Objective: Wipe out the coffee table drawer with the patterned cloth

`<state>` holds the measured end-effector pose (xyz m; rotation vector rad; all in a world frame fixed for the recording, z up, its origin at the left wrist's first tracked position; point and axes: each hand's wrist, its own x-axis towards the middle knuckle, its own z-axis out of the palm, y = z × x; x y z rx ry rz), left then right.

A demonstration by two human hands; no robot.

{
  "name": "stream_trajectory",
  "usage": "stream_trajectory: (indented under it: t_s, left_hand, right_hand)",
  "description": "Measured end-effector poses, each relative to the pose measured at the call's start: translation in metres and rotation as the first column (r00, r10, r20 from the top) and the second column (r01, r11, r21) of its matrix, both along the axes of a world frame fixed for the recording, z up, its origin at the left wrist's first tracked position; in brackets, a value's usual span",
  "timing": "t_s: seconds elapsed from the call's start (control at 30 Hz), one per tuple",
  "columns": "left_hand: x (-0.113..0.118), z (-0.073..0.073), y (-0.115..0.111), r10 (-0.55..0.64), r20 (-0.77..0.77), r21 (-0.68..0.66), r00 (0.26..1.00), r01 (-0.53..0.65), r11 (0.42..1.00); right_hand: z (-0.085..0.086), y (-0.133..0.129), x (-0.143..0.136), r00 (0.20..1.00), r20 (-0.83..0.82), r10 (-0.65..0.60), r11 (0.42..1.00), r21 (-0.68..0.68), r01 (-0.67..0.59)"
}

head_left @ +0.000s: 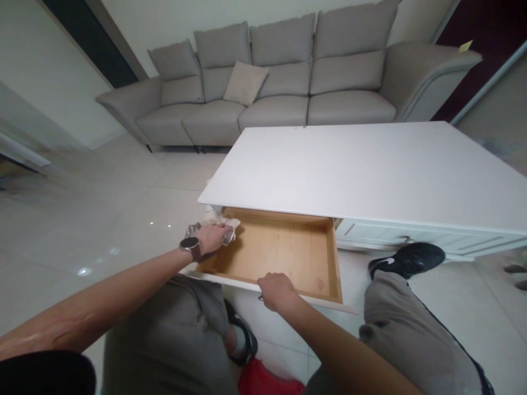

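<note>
A wooden drawer (284, 249) is pulled out from the white coffee table (354, 170), and its inside is bare. My left hand (211, 239), with a watch (190, 248) on the wrist, is closed on a crumpled pale cloth (234, 224) at the drawer's left side wall. Part of the cloth bunches out on both sides of that hand. My right hand (278, 289) is wrapped over the top edge of the white drawer front, near its middle. A bit of a metal knob shows just below those fingers.
A grey sofa (275, 109) with a beige cushion (246, 83) stands behind the table. Another drawer with a knob (407, 240) is at the right, near my shoe (411, 260). Something red (269, 379) lies on the tiled floor (135, 214) between my legs.
</note>
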<state>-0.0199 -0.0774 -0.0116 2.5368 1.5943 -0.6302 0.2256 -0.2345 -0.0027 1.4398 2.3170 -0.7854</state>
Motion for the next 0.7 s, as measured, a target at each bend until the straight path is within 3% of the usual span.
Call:
stream_trajectory:
  t_s: [0.1, 0.23, 0.47, 0.7]
  left_hand:
    - [-0.02, -0.019, -0.004, 0.014, -0.015, 0.006, 1.0, -0.014, 1.0]
    - [-0.024, -0.042, 0.008, 0.072, 0.05, 0.003, 0.996, -0.072, 0.997]
    - [-0.015, -0.039, 0.05, 0.145, 0.176, 0.015, 0.974, -0.15, 0.989]
    - [-0.015, -0.048, 0.07, 0.037, 0.251, 0.099, 0.967, -0.064, 0.993]
  right_hand:
    - [-0.001, -0.001, 0.002, 1.0, -0.001, 0.005, 1.0, 0.002, -0.005]
    - [0.0, -0.002, 0.005, 1.0, -0.007, 0.006, 1.0, 0.012, -0.006]
    - [-0.003, -0.001, 0.009, 1.0, -0.027, -0.011, 0.999, 0.04, 0.013]
    - [-0.003, 0.002, 0.011, 0.999, -0.043, -0.033, 0.997, 0.064, 0.036]
